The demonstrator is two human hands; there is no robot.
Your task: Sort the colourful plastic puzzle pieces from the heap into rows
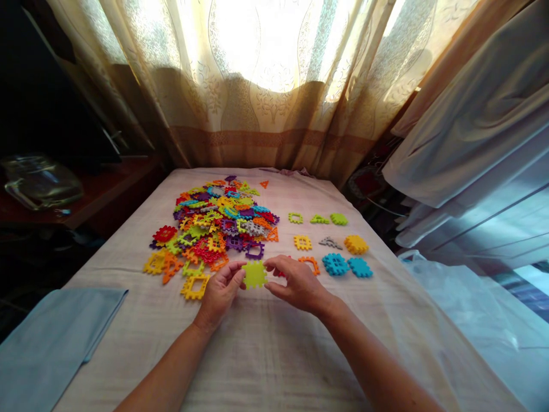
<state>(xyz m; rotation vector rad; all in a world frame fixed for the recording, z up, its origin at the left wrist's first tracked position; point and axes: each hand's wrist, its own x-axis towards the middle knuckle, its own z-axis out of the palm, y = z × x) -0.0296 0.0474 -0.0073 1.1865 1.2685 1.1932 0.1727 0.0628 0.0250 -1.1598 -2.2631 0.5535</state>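
A lime green square piece with notched edges is held up over the near part of the table. My left hand pinches its left edge between thumb and fingers. At its right edge is my right hand, thumb and fingers curved around that side. A large heap of colourful notched pieces lies beyond my left hand. Past my right hand are small sorted groups: a green stack, a yellow stack, blue pieces and an orange frame. My right hand partly hides a red piece.
The table has a pale cloth. A folded blue cloth lies at its left edge. Curtains hang behind. A glass jar stands at far left, and a clear plastic bag is at right.
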